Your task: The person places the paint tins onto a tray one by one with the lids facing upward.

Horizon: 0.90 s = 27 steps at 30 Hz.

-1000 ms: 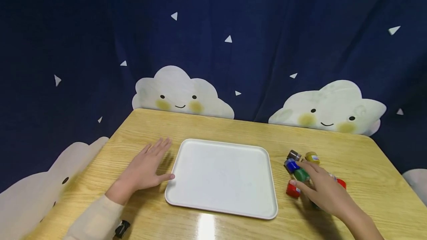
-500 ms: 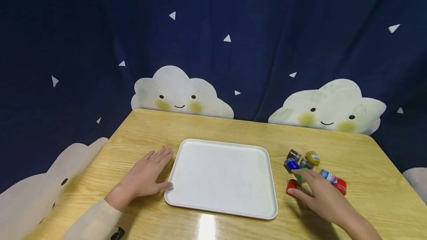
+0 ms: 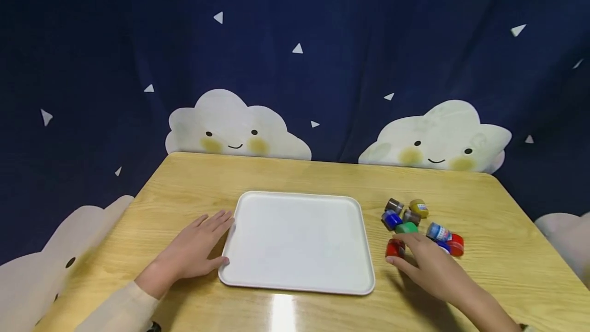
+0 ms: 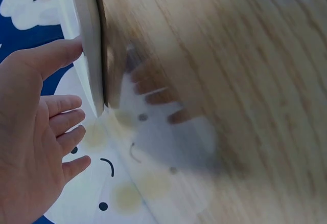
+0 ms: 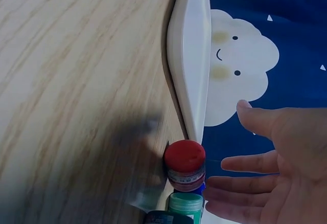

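A white rectangular tray (image 3: 297, 242) lies on the wooden table. My left hand (image 3: 195, 250) is at its left side, fingers extended; in the left wrist view the thumb (image 4: 64, 55) meets the tray's edge. On the right, my right hand (image 3: 435, 270) hovers at a small red-capped paint jar (image 3: 395, 248), thumb and fingers apart around it. The right wrist view has this red jar (image 5: 185, 163) standing beside the spread fingers, not gripped. A green jar (image 3: 406, 227) sits just behind it, partly covered by the fingertips.
Behind the right hand several more small jars cluster: blue (image 3: 392, 219), dark brown (image 3: 394, 205), grey-brown (image 3: 412, 216), yellow (image 3: 418, 208), light blue (image 3: 438, 231) and another red one (image 3: 455, 244). A navy curtain (image 3: 341, 65) with clouds hangs behind the table.
The head view has turned, shifting the scene left. My right hand has drawn back from over the jars towards the near red one, uncovering others. My left hand has come down against the tray's side.
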{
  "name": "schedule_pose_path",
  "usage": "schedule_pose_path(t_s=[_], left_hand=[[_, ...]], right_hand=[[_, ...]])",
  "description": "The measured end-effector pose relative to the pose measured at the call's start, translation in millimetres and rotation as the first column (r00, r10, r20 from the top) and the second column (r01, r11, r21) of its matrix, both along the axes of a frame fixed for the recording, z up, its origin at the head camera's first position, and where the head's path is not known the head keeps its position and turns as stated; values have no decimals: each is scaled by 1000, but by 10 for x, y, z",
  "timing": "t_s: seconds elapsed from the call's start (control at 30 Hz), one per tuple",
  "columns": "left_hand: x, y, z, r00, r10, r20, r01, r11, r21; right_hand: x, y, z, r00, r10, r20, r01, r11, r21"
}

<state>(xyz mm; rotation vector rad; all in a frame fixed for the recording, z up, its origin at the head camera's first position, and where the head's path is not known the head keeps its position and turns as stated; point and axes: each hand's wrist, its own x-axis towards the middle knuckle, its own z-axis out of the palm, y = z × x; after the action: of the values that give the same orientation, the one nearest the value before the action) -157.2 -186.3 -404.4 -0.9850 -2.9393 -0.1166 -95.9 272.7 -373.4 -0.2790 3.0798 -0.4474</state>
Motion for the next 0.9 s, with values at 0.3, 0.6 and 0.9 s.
schedule_pose_path(t_s=[0.3,0.6,0.9], left_hand=[[-3,-1,-7,1000,-3,10,3,1000,-18],[-32,33,23,999,-7,32,8,999,-31],[-42,45,24,998,-5,70,7,1000,-27]], right_hand=[[6,25,-54,999,-35,7,35,999,-23],[-82,55,-73,996,-50,78,52,998,-28],[-206,25,-102,998,-1,71,5,998,-56]])
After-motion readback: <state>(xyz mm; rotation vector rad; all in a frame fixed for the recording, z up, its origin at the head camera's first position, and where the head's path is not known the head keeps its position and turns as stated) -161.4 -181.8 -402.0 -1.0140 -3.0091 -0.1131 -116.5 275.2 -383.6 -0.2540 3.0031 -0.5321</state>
